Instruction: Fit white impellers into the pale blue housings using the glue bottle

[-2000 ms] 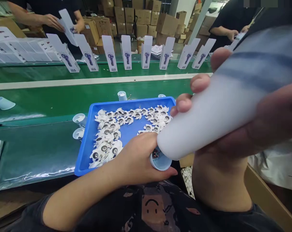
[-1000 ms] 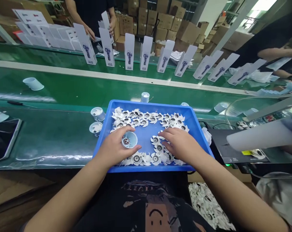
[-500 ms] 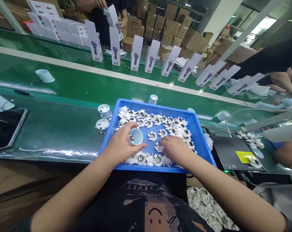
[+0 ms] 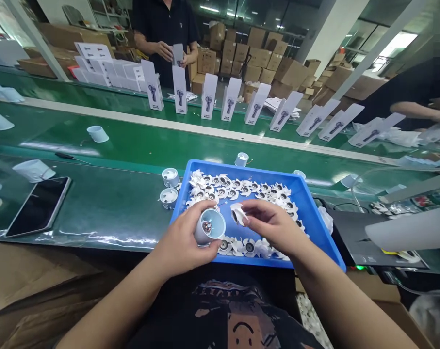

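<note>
My left hand [image 4: 185, 237] is wrapped round a light blue cylindrical fan housing [image 4: 217, 225], its open end tilted up toward me. Inside it a small copper-coloured motor shows. Between the thumb and fingers of my right hand [image 4: 272, 224] is a white fan blade [image 4: 237, 214], raised just right of the housing and apart from it. Both are over a blue tray [image 4: 316, 213] with many white fan blades along its sides. Left of the tray stand two housings, a rear one [image 4: 170, 177] and a front one [image 4: 168, 198], with white blades inside.
A tablet-like device [image 4: 40, 206] lies at left near a screwdriver [image 4: 65, 156]. Several upright white boxes [image 4: 208, 99] line the far side of the green conveyor [image 4: 139, 135]. Two people work beyond it. A black device [image 4: 354, 237] sits right of the tray.
My right hand has lifted a white fan blade from the tray and turned it on edge near the housing. My left hand still holds the housing. The view has shifted.
</note>
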Tool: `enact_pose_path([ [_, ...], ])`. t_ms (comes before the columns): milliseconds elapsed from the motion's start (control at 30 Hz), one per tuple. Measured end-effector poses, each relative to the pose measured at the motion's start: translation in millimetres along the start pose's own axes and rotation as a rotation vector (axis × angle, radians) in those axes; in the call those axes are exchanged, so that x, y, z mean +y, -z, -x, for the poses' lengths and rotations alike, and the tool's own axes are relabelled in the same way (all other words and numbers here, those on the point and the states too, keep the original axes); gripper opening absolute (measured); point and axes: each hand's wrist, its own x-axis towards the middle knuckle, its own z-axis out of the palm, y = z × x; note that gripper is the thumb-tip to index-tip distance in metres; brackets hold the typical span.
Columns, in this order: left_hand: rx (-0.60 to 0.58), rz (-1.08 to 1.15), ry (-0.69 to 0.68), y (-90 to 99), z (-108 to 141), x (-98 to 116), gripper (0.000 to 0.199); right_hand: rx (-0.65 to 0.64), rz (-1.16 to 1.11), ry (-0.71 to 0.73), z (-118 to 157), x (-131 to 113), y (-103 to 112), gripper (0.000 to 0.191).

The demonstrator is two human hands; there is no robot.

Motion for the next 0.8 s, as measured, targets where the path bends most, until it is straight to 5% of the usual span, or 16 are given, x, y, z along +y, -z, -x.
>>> enact_pose_path([
  [133,-0.039,-0.094,-0.116,-4.2,-1.1,3.2,0.042,0.098,-0.202,0.168,10.5,-25.8,-0.3,0.023],
  [333,0.094,-0.292,-0.348,-17.1,1.0,8.0,0.037,0.207,0.027,0.341,8.2,-49.5,-4.9,0.014],
  [567,0.137,-0.334,-0.361,-10.4,-6.9,11.0,0.033,0.258,-0.067,0.338,13.8,-39.9,5.0,0.011],
  [800,0.091,-0.420,-0.459,-1.5,-23.2,14.3,0.052,0.330,0.047,0.410,35.7,-25.2,6.4,0.040],
])
